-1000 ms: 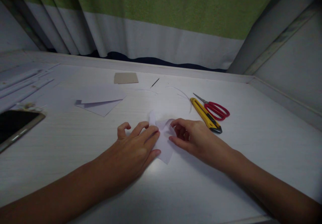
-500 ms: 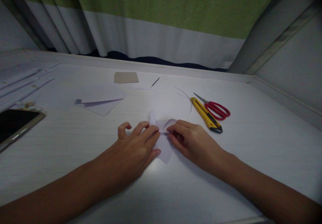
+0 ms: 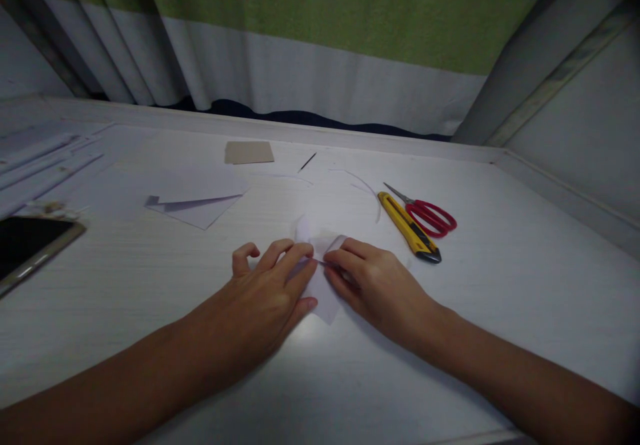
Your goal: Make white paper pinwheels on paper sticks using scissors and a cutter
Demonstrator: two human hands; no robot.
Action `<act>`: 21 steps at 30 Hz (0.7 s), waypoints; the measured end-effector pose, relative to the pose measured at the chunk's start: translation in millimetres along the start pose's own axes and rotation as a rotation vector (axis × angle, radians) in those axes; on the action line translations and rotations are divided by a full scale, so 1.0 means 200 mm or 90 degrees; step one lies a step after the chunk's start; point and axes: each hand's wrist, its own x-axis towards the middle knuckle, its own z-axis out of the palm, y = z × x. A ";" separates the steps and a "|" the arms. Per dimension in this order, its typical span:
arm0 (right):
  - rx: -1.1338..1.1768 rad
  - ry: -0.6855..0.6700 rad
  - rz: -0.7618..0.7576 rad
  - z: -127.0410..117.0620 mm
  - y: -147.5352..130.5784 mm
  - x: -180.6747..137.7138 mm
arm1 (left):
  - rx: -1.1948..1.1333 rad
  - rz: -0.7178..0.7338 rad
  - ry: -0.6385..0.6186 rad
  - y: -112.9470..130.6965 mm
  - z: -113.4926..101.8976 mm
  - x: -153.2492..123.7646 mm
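A small piece of white folded paper (image 3: pixel 326 302) lies on the white table between my hands. One strip of it sticks up at the far left, and a curled flap shows by my right fingers. With its fingers spread, my left hand (image 3: pixel 275 285) presses the paper down from the left. My right hand (image 3: pixel 373 275) pinches the paper's folded edge between thumb and fingers. Part of the paper is hidden beneath both hands.
To the right lie a yellow utility knife (image 3: pixel 410 227) and red-handled scissors (image 3: pixel 431 218). Behind are a brown card (image 3: pixel 249 152), a thin dark stick (image 3: pixel 307 162) and paper trimmings (image 3: pixel 367 184). A folded sheet (image 3: pixel 200 192) and a phone (image 3: pixel 37 248) lie left.
My right hand has slid slightly left along the paper's fold, closer to my left fingertips. The left hand stays nearly in place.
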 end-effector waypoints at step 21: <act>-0.075 0.006 -0.116 0.03 0.01 0.00 | -0.040 0.083 -0.043 -0.08 -0.03 -0.01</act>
